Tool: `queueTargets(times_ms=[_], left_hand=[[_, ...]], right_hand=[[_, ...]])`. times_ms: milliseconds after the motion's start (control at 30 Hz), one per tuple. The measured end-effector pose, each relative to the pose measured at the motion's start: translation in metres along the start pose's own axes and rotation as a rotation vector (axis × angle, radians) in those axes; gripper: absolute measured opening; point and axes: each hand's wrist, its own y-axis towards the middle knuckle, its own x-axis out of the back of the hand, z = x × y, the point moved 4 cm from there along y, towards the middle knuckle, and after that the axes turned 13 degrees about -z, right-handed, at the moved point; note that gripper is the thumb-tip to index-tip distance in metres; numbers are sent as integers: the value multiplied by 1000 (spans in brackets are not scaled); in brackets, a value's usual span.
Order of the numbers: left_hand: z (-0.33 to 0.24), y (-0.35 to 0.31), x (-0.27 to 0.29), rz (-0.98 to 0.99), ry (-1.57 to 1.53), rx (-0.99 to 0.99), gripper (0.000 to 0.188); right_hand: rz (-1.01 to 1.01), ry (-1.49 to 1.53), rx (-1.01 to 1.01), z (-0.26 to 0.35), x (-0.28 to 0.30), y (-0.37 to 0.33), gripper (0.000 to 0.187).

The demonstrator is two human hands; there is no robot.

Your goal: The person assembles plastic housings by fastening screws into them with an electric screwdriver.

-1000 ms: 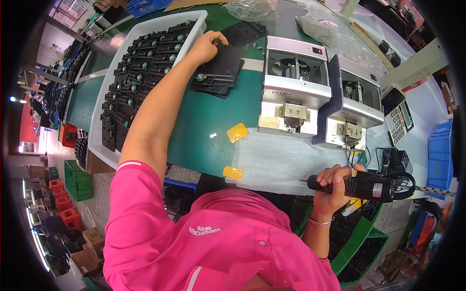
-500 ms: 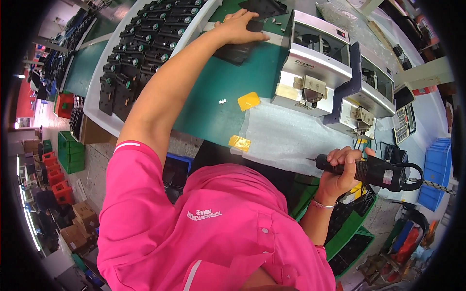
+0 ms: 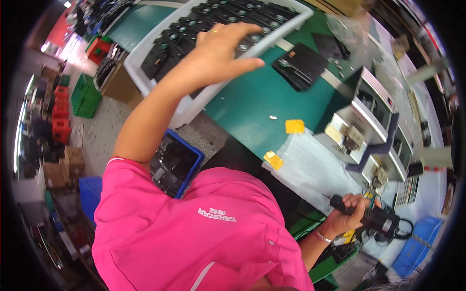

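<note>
My left hand (image 3: pixel 218 56) is over the near edge of a white tray (image 3: pixel 184 112), fingers spread, nothing visible in it. Rows of black parts with round metallic ends (image 3: pixel 194 20) fill the tray; whether my fingertips touch any cannot be made out. My right hand (image 3: pixel 347 216) grips a black electric screwdriver (image 3: pixel 381 220), its thin bit pointing left above a white foam sheet (image 3: pixel 310 167). A pile of flat black plates (image 3: pixel 303 60) lies on the green tabletop (image 3: pixel 242 106) right of the tray, with a black part on top.
Two silver box machines with metal fittings (image 3: pixel 371 104) stand at the right. Yellow tape pieces (image 3: pixel 294 126) sit at the foam sheet's edge, near a small white piece (image 3: pixel 273 117). Below the table are a blue bin (image 3: pixel 196 157) of black parts and a green crate (image 3: pixel 85 97).
My left hand has left the flat black plates and moved left to the tray. The view has swung left. The screwdriver stays in my right hand.
</note>
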Motion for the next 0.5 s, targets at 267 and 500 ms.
queueTargets(times_ms=[267, 500], left_hand=[[144, -81, 55, 47, 340, 493, 68], [171, -98, 34, 14, 489, 547, 88]], right_hand=[[19, -42, 64, 3, -7, 0, 45], [25, -98, 90, 2, -17, -2, 47]])
